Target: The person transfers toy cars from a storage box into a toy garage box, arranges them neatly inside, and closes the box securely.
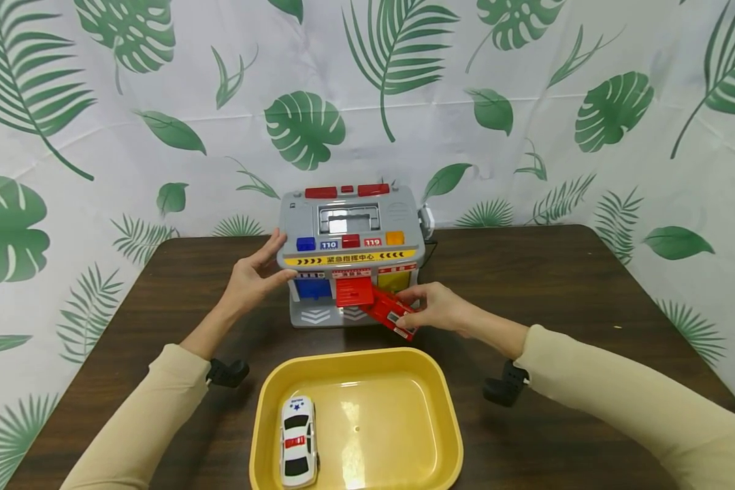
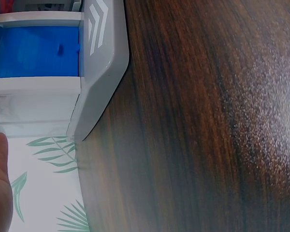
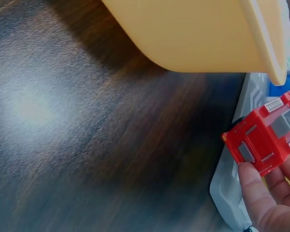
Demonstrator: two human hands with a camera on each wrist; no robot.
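A grey toy emergency station [image 1: 398,216] stands on the table, with a blue door [image 1: 314,289], a red door [image 1: 354,291] and a yellow door [image 1: 394,281] along its front. The red door is swung up and sticks out. Between thumb and fingers, my right hand [image 1: 439,307] holds a red toy fire truck [image 1: 392,313], slanted, its far end right at the red doorway. In the right wrist view, the thumb lies at the near end of the truck [image 3: 261,140]. My left hand [image 1: 251,278] touches the station's left side with extended fingers, thumb at the front edge.
In front of the station sits a yellow tray [image 1: 454,435] with a white toy police car [image 1: 295,446] along its left side. The dark wooden table [image 1: 527,272] ends at a leaf-patterned cloth [image 1: 404,156] behind.
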